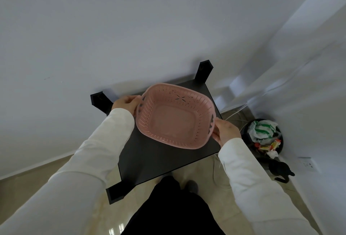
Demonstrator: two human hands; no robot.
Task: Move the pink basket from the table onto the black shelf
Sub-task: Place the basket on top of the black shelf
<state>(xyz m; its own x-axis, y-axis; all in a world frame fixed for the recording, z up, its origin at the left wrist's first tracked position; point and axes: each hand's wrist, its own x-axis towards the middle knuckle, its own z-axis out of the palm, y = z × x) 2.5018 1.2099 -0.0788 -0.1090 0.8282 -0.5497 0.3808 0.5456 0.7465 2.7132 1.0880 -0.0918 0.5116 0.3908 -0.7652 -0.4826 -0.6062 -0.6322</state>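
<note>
Our white sleeves (pixel 104 152) reach down to the pink basket (pixel 175 115), held over the black shelf (pixel 159 161); whether it rests there we cannot tell. Our left hand (pixel 126 104) and right hand (pixel 227 131) curl closed on opposite handle cut-outs, basket between our fingers. It looks empty, light, stiff perforated plastic; the handles suit gripping.

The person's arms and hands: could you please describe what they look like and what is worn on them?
Both arms are covered by long, loose cream-white sleeves that end at the wrists. The left hand and right hand are bare: no gloves, and no rings, watch or markings that I can make out.
</note>
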